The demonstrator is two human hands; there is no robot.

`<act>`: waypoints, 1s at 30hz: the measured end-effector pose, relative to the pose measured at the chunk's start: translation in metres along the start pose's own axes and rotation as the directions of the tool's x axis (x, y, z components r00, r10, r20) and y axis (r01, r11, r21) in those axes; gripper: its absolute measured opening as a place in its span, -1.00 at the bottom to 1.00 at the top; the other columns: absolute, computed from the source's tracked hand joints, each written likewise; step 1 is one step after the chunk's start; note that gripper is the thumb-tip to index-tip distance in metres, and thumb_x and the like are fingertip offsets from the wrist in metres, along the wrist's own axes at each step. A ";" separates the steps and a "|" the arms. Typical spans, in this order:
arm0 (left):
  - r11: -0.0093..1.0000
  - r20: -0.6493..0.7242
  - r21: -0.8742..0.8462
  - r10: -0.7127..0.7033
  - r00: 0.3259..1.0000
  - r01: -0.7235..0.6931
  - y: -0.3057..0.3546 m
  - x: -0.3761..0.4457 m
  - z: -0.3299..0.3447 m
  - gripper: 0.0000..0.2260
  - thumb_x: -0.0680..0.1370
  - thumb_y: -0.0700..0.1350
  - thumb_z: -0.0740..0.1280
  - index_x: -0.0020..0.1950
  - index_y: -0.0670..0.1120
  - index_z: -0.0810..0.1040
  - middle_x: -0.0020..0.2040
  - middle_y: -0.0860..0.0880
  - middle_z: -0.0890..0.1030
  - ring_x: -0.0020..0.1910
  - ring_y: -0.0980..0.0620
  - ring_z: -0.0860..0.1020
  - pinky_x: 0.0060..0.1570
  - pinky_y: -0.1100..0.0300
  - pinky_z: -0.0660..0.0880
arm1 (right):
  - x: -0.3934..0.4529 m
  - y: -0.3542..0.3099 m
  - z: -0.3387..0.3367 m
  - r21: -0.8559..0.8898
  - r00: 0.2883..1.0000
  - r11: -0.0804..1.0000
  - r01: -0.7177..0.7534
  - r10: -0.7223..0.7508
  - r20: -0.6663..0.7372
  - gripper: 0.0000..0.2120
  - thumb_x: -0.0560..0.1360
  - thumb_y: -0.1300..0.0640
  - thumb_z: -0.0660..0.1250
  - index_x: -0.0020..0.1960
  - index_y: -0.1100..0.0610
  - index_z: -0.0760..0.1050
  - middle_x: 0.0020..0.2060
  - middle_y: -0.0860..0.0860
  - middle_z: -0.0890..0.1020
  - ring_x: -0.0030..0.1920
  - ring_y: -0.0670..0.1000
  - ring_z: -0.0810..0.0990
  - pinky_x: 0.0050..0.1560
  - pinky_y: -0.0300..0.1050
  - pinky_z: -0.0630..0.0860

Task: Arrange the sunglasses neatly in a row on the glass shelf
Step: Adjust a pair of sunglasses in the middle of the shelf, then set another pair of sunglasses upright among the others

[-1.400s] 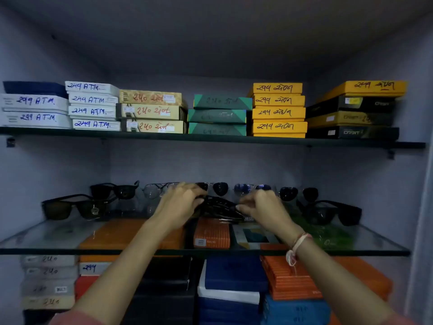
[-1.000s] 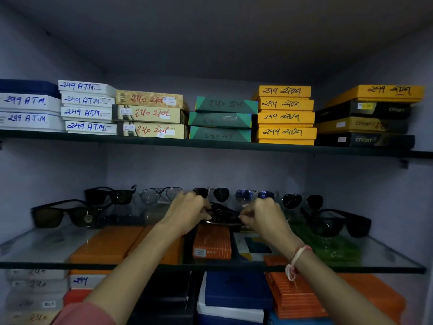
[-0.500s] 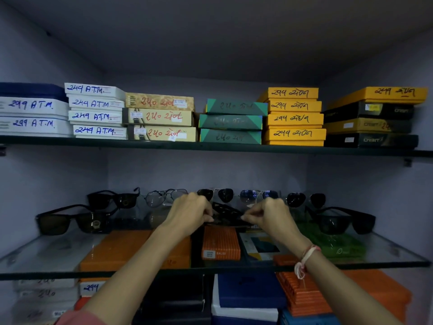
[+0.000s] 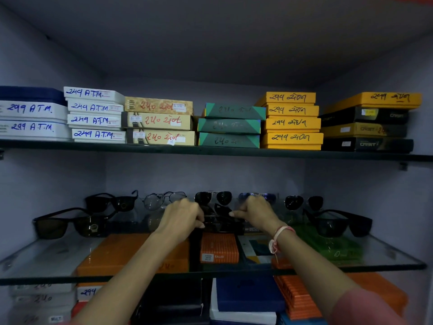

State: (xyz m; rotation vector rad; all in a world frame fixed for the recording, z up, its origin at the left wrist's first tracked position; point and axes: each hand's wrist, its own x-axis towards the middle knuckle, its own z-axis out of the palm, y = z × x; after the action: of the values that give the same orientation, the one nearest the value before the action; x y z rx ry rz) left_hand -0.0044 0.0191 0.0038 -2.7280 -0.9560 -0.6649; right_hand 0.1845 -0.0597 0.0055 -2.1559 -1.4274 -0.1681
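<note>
Holding one pair over the glass shelf

Gripping a pair of dark-lensed black sunglasses at the centre of the frame, I am pinching it from both sides: my left hand is closing around its left end and my right hand is clasping its right end. The pair is sitting low over the clear glass shelf, just in front of a back row of dark sunglasses. A large black-framed pair is resting at the right of the frame.
</note>
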 end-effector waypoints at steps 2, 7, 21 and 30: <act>1.000 -0.008 -0.005 0.000 1.000 0.000 -0.002 0.001 0.000 -0.73 0.49 0.01 0.39 0.16 -0.02 0.64 0.15 -0.08 0.65 0.14 -0.07 0.61 0.13 0.04 0.57 | 0.000 0.000 0.001 0.009 0.999 1.000 0.020 -0.020 0.027 -0.45 0.50 0.02 0.41 -0.55 0.10 0.24 -0.58 -0.02 0.33 -0.54 -0.09 0.32 -0.44 -0.23 0.27; 1.000 -0.017 -0.007 -0.021 1.000 0.021 -0.006 0.003 -0.004 -0.75 0.48 0.00 0.41 0.13 -0.02 0.66 0.16 -0.04 0.66 0.14 -0.03 0.61 0.09 0.08 0.55 | -0.002 0.005 -0.002 0.088 0.985 0.995 0.050 -0.063 0.161 -0.64 0.51 -0.03 0.38 -0.41 0.08 0.52 -0.49 -0.07 0.46 -0.44 -0.12 0.41 -0.31 -0.21 0.36; 0.999 0.003 -0.025 -0.038 0.999 0.038 -0.004 0.001 -0.007 -0.73 0.44 0.01 0.45 0.11 -0.01 0.67 0.14 -0.05 0.66 0.14 -0.05 0.61 0.10 0.04 0.56 | 0.005 0.000 0.009 -0.161 0.999 0.987 -0.002 -0.005 -0.041 -0.52 0.50 -0.20 0.30 0.19 0.16 0.54 0.13 0.12 0.63 0.11 0.13 0.61 0.04 0.00 0.55; 0.983 -0.187 -0.179 -0.074 0.980 0.040 -0.006 -0.004 -0.016 -0.75 0.52 0.06 0.34 0.11 -0.01 0.67 0.04 -0.02 0.71 0.01 -0.01 0.65 -0.03 0.10 0.59 | 0.005 0.015 -0.001 -0.124 0.974 0.992 0.003 -0.031 -0.223 -0.77 0.51 0.09 0.39 0.06 0.21 0.67 -0.09 0.18 0.71 -0.09 0.16 0.68 -0.04 0.02 0.64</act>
State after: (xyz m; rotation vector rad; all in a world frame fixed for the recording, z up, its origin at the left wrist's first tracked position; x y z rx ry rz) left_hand -0.0166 0.0161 0.0162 -2.7258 -0.9749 -1.0493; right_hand 0.1999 -0.0609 0.0025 -2.1436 -1.3359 -0.5021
